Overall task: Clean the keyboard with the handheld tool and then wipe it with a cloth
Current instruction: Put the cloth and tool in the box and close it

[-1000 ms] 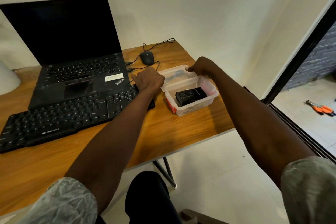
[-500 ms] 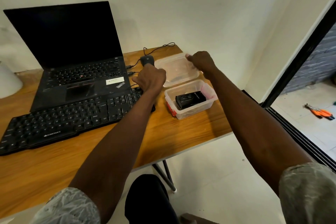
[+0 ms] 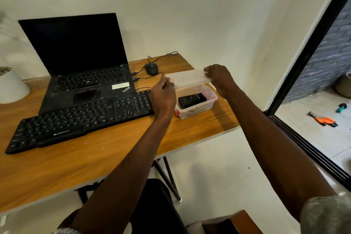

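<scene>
A: What is the largest item shown?
B: A wooden counter (image 3: 106, 150) set against a pale wall. On it stands an open black laptop (image 3: 83, 62) with a dark screen.

A: And the keyboard?
B: The black keyboard (image 3: 79, 119) lies just in front of the laptop, running diagonally along the counter, its right end near a clear plastic box (image 3: 195, 101).

A: What does the box hold?
B: A black handheld tool (image 3: 191, 99) lies inside the open box, which sits near the counter's right edge. Something red shows at the box's left corner; what it is cannot be told.

A: Where is the lid?
B: The clear lid (image 3: 190, 78) is held above the rear of the box, roughly level, between both hands.

A: State of each hand?
B: The left hand (image 3: 164, 95) has curled fingers that pinch the lid's left end. The right hand (image 3: 218, 77) grips the lid's right end, fingers folded over its edge.

A: Smaller items?
B: A black wired mouse (image 3: 151, 68) rests behind the box, beside the laptop. A white pot (image 3: 11, 85) stands at the far left. Orange-handled tools (image 3: 324, 119) lie on the floor outside the doorway.
</scene>
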{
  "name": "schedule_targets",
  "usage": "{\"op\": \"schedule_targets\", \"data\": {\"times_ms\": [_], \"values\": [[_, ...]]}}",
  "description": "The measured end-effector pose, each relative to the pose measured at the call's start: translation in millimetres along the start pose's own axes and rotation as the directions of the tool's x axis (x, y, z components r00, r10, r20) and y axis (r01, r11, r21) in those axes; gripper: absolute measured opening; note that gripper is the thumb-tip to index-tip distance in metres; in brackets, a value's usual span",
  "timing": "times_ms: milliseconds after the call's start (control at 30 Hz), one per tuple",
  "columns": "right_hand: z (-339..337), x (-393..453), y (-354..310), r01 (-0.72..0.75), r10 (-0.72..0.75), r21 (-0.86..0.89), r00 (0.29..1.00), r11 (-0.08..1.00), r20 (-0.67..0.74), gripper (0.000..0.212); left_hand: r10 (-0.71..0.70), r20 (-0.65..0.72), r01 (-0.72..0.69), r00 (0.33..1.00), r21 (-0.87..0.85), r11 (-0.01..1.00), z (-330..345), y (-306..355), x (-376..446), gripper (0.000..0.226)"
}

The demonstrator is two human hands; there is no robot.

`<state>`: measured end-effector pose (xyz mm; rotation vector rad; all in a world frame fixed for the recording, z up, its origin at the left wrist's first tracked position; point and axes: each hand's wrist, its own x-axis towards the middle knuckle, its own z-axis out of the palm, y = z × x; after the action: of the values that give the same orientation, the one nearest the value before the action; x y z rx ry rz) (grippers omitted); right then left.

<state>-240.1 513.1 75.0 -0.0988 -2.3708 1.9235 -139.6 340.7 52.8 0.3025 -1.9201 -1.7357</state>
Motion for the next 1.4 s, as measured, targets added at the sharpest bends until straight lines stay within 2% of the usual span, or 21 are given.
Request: {"op": "schedule_targets", "data": {"times_ms": [100,300,500,700,767,833,900,1033,1167,1267,1333,1400], "values": [[-5,-17,15,0.047,-0.048,-0.096,0.999,0.994,-0.011,0.022,0.022,0.023,-0.024,0.999,0.065,0.998,2,-17,-20,0.041],[-7,-36,42,0.059,-0.055,-0.208,0.998,0.976,0.024,0.025,0.162,0.054,-0.169,0.985,0.206,0.964,-1,-41,-43,0.043],[-13,-40,48,0.111,-0.109,-0.205,0.994,0.973,0.022,0.028,0.154,-0.028,-0.147,0.988,0.175,0.974,-1,-42,-51,0.040],[-17,-37,52,0.056,-0.054,-0.115,0.998,0.992,0.017,0.024,0.166,-0.104,-0.144,0.981,0.195,0.970,-4,-35,-51,0.024],[-19,-36,51,0.039,-0.038,-0.072,0.999,0.997,0.021,0.022,0.086,-0.130,-0.062,0.988,0.178,0.982,-5,-31,-48,0.021],[-19,-35,50,0.042,-0.041,-0.061,0.999,0.997,0.030,0.021,-0.087,-0.172,0.108,0.981,0.115,0.987,-7,-28,-43,0.024],[-18,-36,48,0.043,-0.040,-0.057,0.998,0.997,0.053,0.023,-0.210,-0.157,0.218,0.965,0.033,0.975,-7,-27,-39,0.019],[-19,-37,44,-0.005,0.010,-0.060,0.996,0.998,0.083,0.026,-0.266,-0.098,0.263,0.959,-0.042,0.964,-9,-24,-36,0.008],[-18,-32,40,-0.135,0.137,-0.026,0.988,0.990,0.065,0.024,-0.431,-0.015,0.425,0.902,-0.131,0.896,-16,-32,-23,0.013],[-19,-29,33,-0.317,0.318,-0.019,0.947,0.948,0.049,0.027,-0.486,0.086,0.488,0.870,-0.002,0.873,-23,-29,-11,0.020],[-23,-28,30,-0.389,0.391,-0.044,0.913,0.920,0.115,0.032,-0.522,0.172,0.504,0.836,0.136,0.853,-29,-17,-4,0.015],[-27,-28,31,-0.402,0.396,-0.020,0.890,0.915,0.225,0.036,-0.551,0.297,0.506,0.780,0.219,0.834,-35,-6,5,0.012]]}}
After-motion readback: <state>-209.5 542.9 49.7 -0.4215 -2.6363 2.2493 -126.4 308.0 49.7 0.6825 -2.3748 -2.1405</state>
